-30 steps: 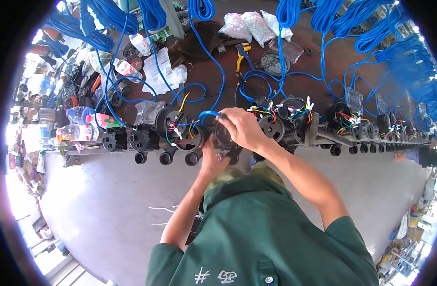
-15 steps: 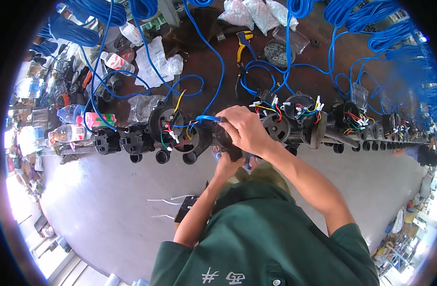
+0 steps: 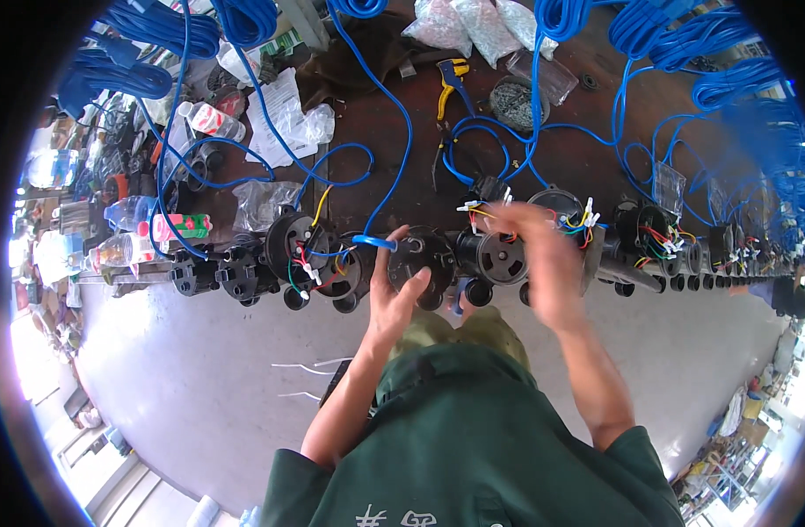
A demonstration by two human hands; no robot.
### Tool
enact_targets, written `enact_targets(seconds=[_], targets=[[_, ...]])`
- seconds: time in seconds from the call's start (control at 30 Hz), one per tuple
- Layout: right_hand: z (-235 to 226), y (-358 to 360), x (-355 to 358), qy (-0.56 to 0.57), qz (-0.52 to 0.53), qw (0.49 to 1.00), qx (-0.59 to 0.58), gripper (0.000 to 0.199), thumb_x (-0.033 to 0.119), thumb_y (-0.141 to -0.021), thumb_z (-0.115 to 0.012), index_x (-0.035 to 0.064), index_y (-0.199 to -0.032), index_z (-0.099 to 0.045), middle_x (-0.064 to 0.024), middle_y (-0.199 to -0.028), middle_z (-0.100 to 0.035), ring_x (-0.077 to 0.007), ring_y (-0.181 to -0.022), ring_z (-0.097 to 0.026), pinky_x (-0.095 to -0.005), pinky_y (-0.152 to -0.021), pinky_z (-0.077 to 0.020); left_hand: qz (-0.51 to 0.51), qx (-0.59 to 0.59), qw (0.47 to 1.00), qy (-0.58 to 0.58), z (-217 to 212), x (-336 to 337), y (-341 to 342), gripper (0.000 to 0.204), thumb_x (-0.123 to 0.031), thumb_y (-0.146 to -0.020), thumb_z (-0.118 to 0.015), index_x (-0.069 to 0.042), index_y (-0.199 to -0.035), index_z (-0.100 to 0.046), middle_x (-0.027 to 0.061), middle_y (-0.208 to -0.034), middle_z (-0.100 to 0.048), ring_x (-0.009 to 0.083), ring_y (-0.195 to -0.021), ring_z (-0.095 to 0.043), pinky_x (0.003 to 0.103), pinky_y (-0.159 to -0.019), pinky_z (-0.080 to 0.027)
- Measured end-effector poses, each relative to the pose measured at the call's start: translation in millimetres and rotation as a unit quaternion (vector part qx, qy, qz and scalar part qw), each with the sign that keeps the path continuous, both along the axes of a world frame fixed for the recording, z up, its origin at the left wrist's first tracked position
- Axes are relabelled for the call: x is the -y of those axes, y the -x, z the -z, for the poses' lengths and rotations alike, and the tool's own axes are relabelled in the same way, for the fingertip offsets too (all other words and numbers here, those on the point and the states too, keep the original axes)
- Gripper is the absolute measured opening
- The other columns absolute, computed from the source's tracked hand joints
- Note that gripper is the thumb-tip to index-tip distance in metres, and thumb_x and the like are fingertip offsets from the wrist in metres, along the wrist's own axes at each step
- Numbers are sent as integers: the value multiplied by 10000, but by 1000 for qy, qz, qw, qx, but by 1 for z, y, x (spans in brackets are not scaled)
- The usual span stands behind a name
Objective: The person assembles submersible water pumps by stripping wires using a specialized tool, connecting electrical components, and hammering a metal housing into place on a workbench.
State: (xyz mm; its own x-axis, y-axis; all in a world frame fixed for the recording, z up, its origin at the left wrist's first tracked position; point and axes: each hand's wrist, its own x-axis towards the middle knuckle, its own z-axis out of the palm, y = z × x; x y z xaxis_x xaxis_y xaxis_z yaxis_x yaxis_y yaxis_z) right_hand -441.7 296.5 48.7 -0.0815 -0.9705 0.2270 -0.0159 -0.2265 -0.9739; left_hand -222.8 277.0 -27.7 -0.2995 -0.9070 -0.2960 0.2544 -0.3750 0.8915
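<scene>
Workbench [image 3: 561,158] was a mess of blue cable. Left hand [image 3: 396,294] still cupped the round black housing [image 3: 423,256] at the bench edge; right hand [image 3: 543,263] had let go, drifting right, fingers loose.

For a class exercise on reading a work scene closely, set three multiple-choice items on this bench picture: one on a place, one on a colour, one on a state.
1. Where do the yellow-handled pliers lie?
A. Far side of the bench
B. On the floor
C. In the left hand

2. What colour are the cable coils at the top?
A. Red
B. Blue
C. White

3. What is the left hand doing?
A. Hanging idle
B. Holding a bottle
C. Touching a round black housing

Answers: 1 A, they lie beyond the housing row. 2 B, every coil is blue. 3 C, its fingers rest on it.
</scene>
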Motion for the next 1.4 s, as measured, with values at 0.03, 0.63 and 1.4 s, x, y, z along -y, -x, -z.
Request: enact_targets(seconds=[0.03,0.63,1.4], targets=[[6,33,-25,6,65,997,-42,425,279,-1108,-372,-57,-1201,-614,-161,-1113,-684,-233,-1004,-659,-401,-950,-502,-1,16,1000,7,3,-1,-2,687,-83,-891,-715,-27,-1513,-430,84,-1230,-647,148,-1089,-632,297,-963,-522],[38,165,-144,-297,233,653,-657,449,30,-697,-805,58,-1103,-617,-182,-1070,-650,-429,-1021,-621,-532,-903,-484,-81,132,976,150,39,-10,4,626,-207,-796,-802,-31,-1359,-595,150,-1333,-597,284,-1274,-560,415,-1141,-392],[20,-16,-104,-416,75,902,-87,267,274,-1000,-680,13,-1054,-660,-67,-654,-577,-144,-578,-503,-364,-556,-422,-42,84,995,26,10,1,8,565,-150,-840,-709,-2,-1370,-578,87,-1209,-645,170,-1097,-611,305,-1002,-480]])
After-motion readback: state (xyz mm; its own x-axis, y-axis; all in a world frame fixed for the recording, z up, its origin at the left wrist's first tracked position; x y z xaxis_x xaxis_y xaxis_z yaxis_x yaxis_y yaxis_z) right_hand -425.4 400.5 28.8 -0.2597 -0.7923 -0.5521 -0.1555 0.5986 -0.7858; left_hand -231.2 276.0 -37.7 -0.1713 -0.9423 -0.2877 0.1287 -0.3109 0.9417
